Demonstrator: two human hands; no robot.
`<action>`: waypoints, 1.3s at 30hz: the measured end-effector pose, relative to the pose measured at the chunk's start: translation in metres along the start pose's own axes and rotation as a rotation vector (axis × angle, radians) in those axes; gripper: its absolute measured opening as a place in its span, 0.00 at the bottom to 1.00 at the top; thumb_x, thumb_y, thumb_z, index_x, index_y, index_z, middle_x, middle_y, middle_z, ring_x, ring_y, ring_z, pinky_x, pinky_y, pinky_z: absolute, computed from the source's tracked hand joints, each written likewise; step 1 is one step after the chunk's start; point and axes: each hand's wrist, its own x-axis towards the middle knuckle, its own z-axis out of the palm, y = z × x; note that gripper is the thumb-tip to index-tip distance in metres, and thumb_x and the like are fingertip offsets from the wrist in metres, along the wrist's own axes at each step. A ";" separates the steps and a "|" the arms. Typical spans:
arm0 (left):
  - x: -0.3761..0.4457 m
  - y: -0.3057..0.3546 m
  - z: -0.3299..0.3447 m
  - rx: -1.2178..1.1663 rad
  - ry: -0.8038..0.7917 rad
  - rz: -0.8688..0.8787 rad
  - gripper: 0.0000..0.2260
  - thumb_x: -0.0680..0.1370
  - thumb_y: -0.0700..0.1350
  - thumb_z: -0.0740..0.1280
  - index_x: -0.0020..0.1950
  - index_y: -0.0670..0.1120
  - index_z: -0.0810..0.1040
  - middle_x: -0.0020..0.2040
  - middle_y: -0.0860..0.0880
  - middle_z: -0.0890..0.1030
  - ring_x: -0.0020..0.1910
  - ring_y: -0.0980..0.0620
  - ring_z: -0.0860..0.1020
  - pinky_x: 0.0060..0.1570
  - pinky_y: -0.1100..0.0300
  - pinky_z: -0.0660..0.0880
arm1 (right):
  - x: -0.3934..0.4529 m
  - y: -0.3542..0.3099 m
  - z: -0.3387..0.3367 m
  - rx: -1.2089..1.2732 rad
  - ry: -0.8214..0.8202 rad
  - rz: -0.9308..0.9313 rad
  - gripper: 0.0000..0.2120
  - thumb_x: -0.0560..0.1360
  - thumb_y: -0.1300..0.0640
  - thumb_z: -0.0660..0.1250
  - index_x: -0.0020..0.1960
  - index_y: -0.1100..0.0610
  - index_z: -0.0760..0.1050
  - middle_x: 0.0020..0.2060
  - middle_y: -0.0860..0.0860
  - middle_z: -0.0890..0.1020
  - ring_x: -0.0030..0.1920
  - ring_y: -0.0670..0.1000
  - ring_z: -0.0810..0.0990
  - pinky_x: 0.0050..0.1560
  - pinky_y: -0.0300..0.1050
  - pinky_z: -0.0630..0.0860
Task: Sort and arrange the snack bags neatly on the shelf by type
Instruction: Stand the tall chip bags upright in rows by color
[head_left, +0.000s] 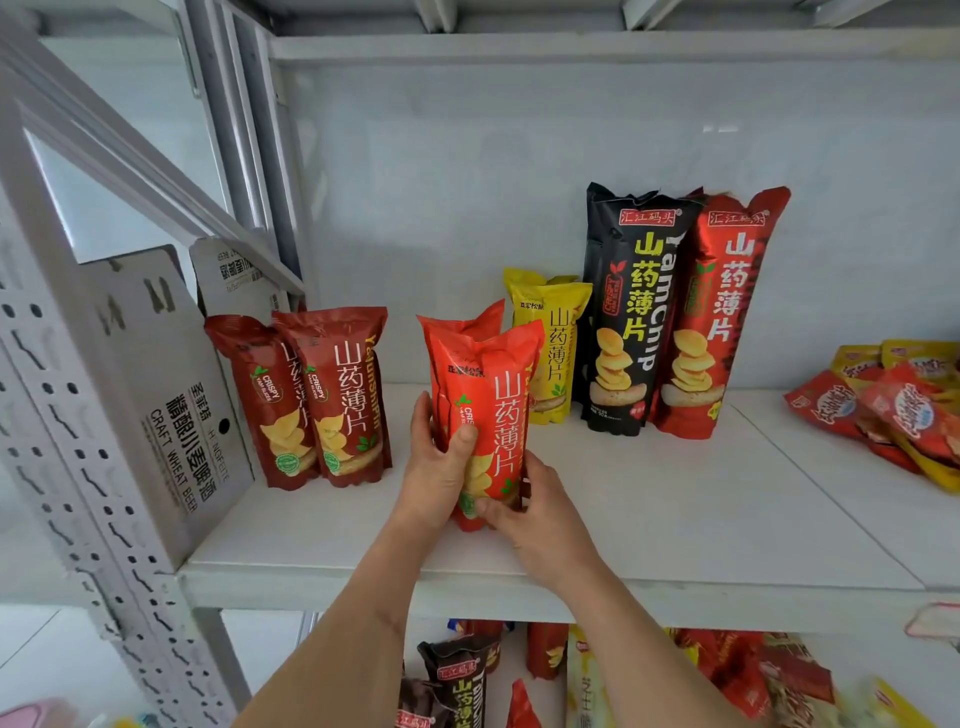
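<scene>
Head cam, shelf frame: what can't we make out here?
- Second bright red snack bag: mostly hidden behind the front bright red bag held by left hand and right hand.
- Pile of red and yellow flat packets: cut off by right edge.
- Lower-shelf bags: cut off by bottom edge.

A flattened grey cardboard box (171, 395) printed "CRAFT WHEAT BEER" leans upright at the left end of the shelf board, against the perforated grey metal upright (62, 415) of the rack. A slanted grey brace (135, 156) runs from upper left down toward the box's top flap. Behind stands a plain white wall (519, 182). Overhead, grey metal beams (519, 21) cross the top. A pink object (36, 714) shows at the bottom left corner, too cropped to identify.
</scene>
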 end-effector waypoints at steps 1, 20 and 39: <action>0.002 -0.001 0.001 -0.004 -0.004 -0.006 0.63 0.53 0.81 0.69 0.81 0.54 0.52 0.74 0.49 0.71 0.67 0.52 0.76 0.67 0.48 0.75 | 0.002 0.000 -0.001 -0.015 -0.004 -0.004 0.30 0.74 0.47 0.73 0.72 0.42 0.65 0.62 0.45 0.73 0.60 0.44 0.76 0.61 0.41 0.75; 0.110 -0.033 -0.003 -0.055 -0.153 -0.061 0.60 0.52 0.82 0.68 0.78 0.59 0.54 0.67 0.55 0.77 0.60 0.55 0.81 0.60 0.53 0.79 | 0.092 0.010 0.016 0.088 0.060 0.054 0.31 0.76 0.50 0.72 0.75 0.44 0.61 0.65 0.42 0.76 0.64 0.45 0.76 0.66 0.48 0.75; 0.184 -0.060 0.015 -0.202 -0.138 -0.177 0.49 0.62 0.81 0.63 0.74 0.52 0.70 0.65 0.46 0.81 0.63 0.45 0.81 0.65 0.40 0.75 | 0.159 0.032 0.039 -0.060 0.308 0.068 0.31 0.73 0.46 0.72 0.73 0.45 0.64 0.64 0.43 0.76 0.63 0.46 0.76 0.63 0.50 0.76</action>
